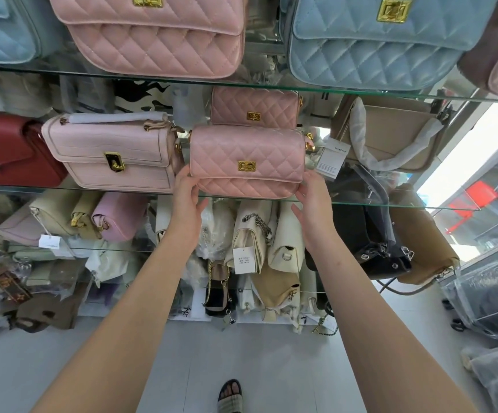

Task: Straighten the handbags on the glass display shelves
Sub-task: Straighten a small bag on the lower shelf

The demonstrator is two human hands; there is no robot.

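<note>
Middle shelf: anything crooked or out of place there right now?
The pink croc-textured bag sits rotated, its right end dipping toward the shelf edge. The small quilted pink bag, between left hand and right hand, looks nearly level.

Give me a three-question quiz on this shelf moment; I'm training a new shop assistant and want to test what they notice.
1. Multiple choice: which bag do the left hand and right hand hold?
A. the red bag
B. the small pink quilted bag
C. the large light blue quilted bag

2. True or false: the pale pink croc-textured bag stands to the left of the held bag on the same glass shelf.

3. Fill in: the clasp on the held bag's flap is ____ in colour.

Key
1. B: the small pink quilted bag, gripped at its two lower corners.
2. True.
3. Gold.
</note>
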